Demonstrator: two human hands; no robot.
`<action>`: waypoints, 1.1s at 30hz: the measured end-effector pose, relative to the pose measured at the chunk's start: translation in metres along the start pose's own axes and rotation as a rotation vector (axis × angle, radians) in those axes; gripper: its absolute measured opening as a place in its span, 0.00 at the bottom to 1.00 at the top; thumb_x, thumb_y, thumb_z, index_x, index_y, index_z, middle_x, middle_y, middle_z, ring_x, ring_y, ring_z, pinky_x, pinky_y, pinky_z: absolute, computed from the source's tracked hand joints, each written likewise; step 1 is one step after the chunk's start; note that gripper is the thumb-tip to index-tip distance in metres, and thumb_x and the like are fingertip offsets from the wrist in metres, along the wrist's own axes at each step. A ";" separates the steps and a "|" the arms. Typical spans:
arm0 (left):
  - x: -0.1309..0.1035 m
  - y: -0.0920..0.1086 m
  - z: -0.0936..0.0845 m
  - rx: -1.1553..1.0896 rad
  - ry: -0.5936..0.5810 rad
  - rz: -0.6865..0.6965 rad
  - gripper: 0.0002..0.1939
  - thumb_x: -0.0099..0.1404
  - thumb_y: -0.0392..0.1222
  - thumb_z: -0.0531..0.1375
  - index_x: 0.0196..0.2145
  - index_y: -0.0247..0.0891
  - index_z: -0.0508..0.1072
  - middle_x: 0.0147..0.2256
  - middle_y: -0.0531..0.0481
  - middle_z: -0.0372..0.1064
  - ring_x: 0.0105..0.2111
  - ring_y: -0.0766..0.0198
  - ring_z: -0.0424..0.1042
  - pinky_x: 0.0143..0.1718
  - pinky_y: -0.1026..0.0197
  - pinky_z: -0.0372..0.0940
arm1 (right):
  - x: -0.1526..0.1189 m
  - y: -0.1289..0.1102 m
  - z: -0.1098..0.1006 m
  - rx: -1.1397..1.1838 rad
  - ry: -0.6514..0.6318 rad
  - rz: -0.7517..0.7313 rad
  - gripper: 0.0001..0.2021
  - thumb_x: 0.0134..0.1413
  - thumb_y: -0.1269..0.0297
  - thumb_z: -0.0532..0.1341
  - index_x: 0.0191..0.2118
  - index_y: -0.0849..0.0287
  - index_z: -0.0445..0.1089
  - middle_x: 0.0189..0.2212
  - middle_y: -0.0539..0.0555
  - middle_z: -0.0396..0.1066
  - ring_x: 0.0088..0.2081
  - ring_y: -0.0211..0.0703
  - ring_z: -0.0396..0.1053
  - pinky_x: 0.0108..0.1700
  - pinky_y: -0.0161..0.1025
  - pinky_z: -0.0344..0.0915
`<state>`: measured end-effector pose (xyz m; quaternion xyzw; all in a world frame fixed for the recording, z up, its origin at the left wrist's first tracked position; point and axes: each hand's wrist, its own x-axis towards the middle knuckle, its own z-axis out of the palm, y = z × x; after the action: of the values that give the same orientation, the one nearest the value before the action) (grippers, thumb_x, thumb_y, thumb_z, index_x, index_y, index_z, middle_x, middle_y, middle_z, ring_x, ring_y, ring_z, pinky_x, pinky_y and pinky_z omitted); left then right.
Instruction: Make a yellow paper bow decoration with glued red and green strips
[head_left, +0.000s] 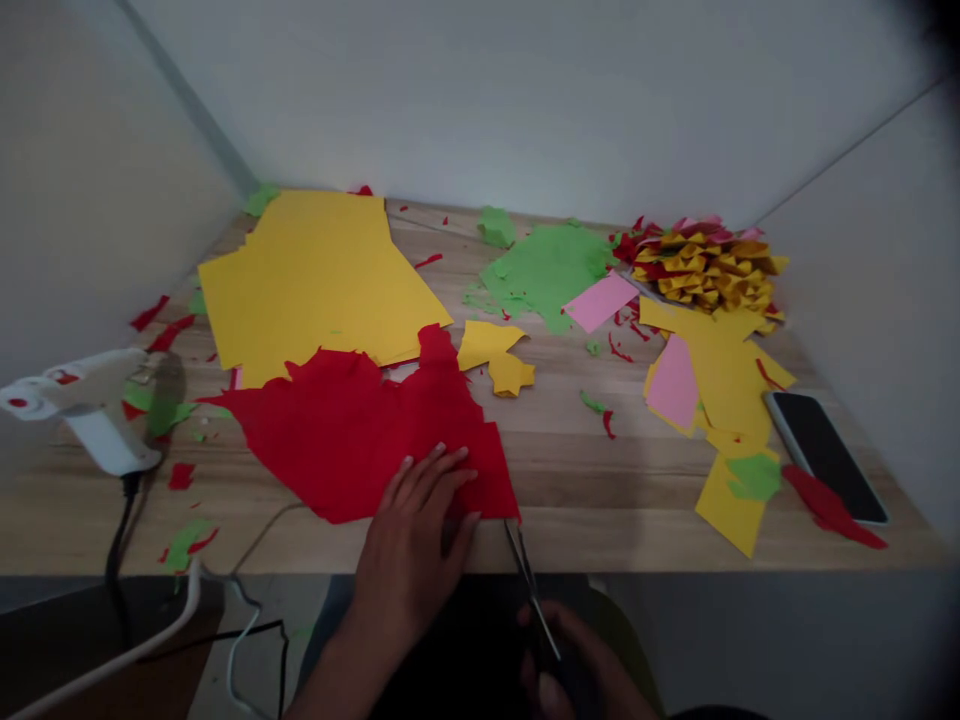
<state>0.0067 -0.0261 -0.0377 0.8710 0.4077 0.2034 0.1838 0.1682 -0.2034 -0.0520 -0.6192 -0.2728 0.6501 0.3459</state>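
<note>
A large red sheet of paper with ragged cut edges lies near the table's front edge, partly over yellow sheets. My left hand rests flat on its lower part, fingers stretched out. Below the table edge, my right hand is wrapped round the handles of a pair of scissors. The slightly parted blade tips are at the red sheet's lower right corner. Beyond my left hand lie small yellow paper scraps.
A white hot glue gun stands at the left with its cord. A green sheet and a ruffled yellow, red and pink paper piece lie at the back. Yellow cut-offs and a phone are on the right.
</note>
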 end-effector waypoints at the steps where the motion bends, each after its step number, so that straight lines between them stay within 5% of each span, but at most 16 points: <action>1: 0.000 -0.001 0.000 -0.009 0.006 0.000 0.17 0.66 0.38 0.58 0.52 0.44 0.67 0.58 0.44 0.70 0.61 0.49 0.67 0.61 0.34 0.62 | 0.005 -0.005 0.002 -0.011 -0.005 0.015 0.36 0.42 0.29 0.62 0.49 0.54 0.69 0.28 0.51 0.69 0.26 0.39 0.65 0.33 0.38 0.65; 9: -0.009 0.005 -0.004 -0.137 -0.020 -0.017 0.09 0.64 0.38 0.59 0.42 0.46 0.66 0.54 0.45 0.74 0.57 0.49 0.72 0.59 0.36 0.67 | 0.017 -0.035 0.012 -0.176 0.086 0.024 0.23 0.49 0.45 0.66 0.46 0.55 0.75 0.30 0.53 0.75 0.32 0.45 0.70 0.37 0.39 0.68; 17: -0.017 0.009 0.002 -0.144 0.050 0.010 0.04 0.69 0.36 0.54 0.37 0.44 0.64 0.53 0.45 0.76 0.57 0.53 0.73 0.57 0.38 0.69 | 0.012 -0.017 0.020 -0.132 0.192 0.153 0.24 0.46 0.44 0.67 0.42 0.59 0.76 0.20 0.49 0.66 0.23 0.37 0.61 0.27 0.35 0.61; 24: -0.015 0.005 0.006 -0.049 0.080 0.056 0.09 0.71 0.43 0.56 0.32 0.44 0.72 0.57 0.46 0.72 0.59 0.47 0.69 0.61 0.33 0.62 | 0.004 0.001 0.005 -0.101 -0.030 0.055 0.32 0.46 0.36 0.64 0.50 0.54 0.70 0.31 0.55 0.74 0.26 0.40 0.66 0.29 0.35 0.64; 33: -0.022 0.002 -0.003 -0.156 -0.048 0.095 0.11 0.71 0.41 0.55 0.30 0.45 0.72 0.54 0.52 0.74 0.60 0.51 0.69 0.60 0.36 0.64 | 0.000 -0.024 0.020 -0.137 0.109 0.049 0.35 0.49 0.33 0.60 0.51 0.59 0.73 0.25 0.51 0.65 0.26 0.38 0.60 0.30 0.36 0.61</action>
<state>-0.0061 -0.0441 -0.0384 0.8770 0.3443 0.2220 0.2512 0.1515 -0.1871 -0.0312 -0.6826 -0.2821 0.6033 0.3009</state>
